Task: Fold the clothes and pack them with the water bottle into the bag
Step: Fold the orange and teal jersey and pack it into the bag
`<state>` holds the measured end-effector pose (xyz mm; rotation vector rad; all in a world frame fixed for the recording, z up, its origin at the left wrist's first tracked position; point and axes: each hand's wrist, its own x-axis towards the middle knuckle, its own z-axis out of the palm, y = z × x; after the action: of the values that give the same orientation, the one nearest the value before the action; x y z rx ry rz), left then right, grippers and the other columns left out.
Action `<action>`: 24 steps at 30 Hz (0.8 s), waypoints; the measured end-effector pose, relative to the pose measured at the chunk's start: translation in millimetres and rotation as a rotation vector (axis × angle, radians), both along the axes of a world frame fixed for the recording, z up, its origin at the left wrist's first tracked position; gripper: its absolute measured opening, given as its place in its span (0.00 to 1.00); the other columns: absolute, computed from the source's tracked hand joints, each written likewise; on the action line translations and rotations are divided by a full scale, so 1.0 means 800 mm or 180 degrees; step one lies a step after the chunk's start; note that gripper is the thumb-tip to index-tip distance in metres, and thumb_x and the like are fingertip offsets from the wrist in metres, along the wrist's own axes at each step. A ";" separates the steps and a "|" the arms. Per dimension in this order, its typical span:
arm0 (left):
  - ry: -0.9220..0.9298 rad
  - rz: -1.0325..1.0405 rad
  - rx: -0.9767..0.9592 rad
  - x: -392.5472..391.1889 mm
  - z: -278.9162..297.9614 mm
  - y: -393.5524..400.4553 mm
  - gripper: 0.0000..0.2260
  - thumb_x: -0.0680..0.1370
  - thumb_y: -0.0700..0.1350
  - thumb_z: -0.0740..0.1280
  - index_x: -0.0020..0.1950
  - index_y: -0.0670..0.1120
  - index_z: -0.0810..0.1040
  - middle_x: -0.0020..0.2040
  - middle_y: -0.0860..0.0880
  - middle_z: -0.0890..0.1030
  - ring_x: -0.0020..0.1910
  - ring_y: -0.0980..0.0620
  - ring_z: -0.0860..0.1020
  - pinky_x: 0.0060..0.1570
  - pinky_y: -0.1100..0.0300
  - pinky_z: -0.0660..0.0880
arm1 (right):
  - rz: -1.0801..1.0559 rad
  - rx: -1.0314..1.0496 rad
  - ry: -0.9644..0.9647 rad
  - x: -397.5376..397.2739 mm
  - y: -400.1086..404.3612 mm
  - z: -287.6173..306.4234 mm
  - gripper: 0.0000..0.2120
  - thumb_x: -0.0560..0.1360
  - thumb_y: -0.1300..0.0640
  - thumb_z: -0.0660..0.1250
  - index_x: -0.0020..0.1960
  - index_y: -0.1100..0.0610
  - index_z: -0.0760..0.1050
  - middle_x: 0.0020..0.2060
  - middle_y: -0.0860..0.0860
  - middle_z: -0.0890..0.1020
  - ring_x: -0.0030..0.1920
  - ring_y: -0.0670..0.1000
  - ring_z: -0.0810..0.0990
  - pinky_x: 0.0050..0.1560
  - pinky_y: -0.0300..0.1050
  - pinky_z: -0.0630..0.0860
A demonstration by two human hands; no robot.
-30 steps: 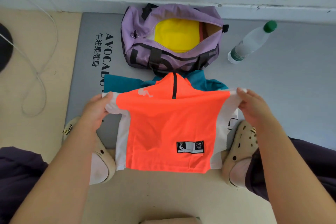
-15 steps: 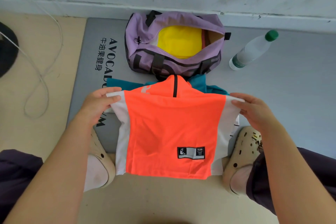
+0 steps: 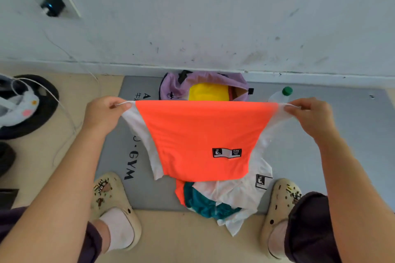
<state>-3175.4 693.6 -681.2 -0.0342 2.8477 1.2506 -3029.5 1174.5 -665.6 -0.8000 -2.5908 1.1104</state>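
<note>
You have lifted the orange garment [image 3: 201,141] well up since half a second ago and spread your hands wider, so it now hangs stretched in front of you and hides the lower half of the bag, where before it sat low over your feet. The grey mat [image 3: 342,134] lies against the foot of the wall [image 3: 192,17] and carries most of the things. The orange garment, with white side panels and a small black label, hangs taut above the mat's middle. Beneath it, at the mat's near edge between your two shoes, lies a loose heap of clothes [image 3: 220,200] in teal, white and orange. The purple bag [image 3: 177,85] sits open at the mat's far edge against the wall, with something yellow inside. The water bottle [image 3: 282,95], green-capped, lies just right of the bag, partly behind the garment. Your left hand [image 3: 102,113] pinches the garment's top left corner; your right hand [image 3: 310,115] pinches the top right corner, fingers curled on the fabric.
</note>
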 end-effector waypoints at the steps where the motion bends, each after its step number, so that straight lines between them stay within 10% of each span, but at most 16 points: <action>1: 0.0166 -0.0024 -0.0063 0.001 0.016 -0.002 0.03 0.75 0.43 0.72 0.46 0.45 0.84 0.37 0.50 0.79 0.36 0.58 0.76 0.39 0.70 0.68 | 0.0008 -0.0034 0.0116 0.001 -0.001 0.017 0.05 0.72 0.58 0.74 0.47 0.56 0.83 0.45 0.53 0.80 0.46 0.50 0.77 0.48 0.41 0.69; 6: 0.0086 0.0013 0.0633 0.019 0.068 -0.014 0.06 0.78 0.43 0.69 0.41 0.50 0.80 0.51 0.53 0.80 0.52 0.53 0.76 0.52 0.59 0.69 | 0.0201 -0.0903 0.0451 0.027 -0.010 0.071 0.04 0.75 0.57 0.71 0.41 0.50 0.80 0.41 0.41 0.84 0.42 0.41 0.79 0.44 0.34 0.71; 11: -0.0010 0.0070 0.1476 0.049 0.101 -0.019 0.13 0.78 0.44 0.68 0.38 0.60 0.82 0.37 0.61 0.83 0.38 0.62 0.78 0.43 0.60 0.72 | 0.0392 -0.2007 0.0844 0.053 -0.015 0.094 0.15 0.80 0.62 0.63 0.36 0.51 0.73 0.33 0.48 0.73 0.37 0.46 0.70 0.41 0.41 0.66; 14: 0.0095 0.0276 0.1513 0.061 0.115 -0.018 0.03 0.72 0.52 0.70 0.40 0.59 0.83 0.38 0.59 0.84 0.39 0.58 0.80 0.42 0.56 0.75 | 0.0267 -0.1910 0.0861 0.064 -0.017 0.103 0.15 0.80 0.62 0.63 0.36 0.51 0.72 0.30 0.46 0.76 0.33 0.44 0.72 0.34 0.37 0.67; 21: 0.0197 0.0501 0.1226 0.062 0.097 -0.013 0.18 0.74 0.54 0.72 0.35 0.42 0.71 0.33 0.48 0.64 0.30 0.54 0.61 0.30 0.58 0.54 | -0.0090 -0.1575 0.0843 0.067 -0.016 0.096 0.07 0.76 0.55 0.69 0.39 0.53 0.78 0.34 0.48 0.78 0.35 0.45 0.75 0.36 0.39 0.72; 24: -0.0049 0.0654 0.1394 0.059 0.078 -0.003 0.10 0.75 0.51 0.73 0.41 0.47 0.77 0.41 0.48 0.72 0.40 0.52 0.69 0.35 0.58 0.65 | -0.0194 -0.1630 0.0743 0.064 -0.018 0.072 0.07 0.76 0.58 0.69 0.40 0.55 0.76 0.36 0.52 0.74 0.39 0.50 0.72 0.42 0.47 0.70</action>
<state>-3128.0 691.4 -619.1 -0.3287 2.5410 1.8741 -2978.0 1160.1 -607.9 -0.7790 -2.0991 1.7630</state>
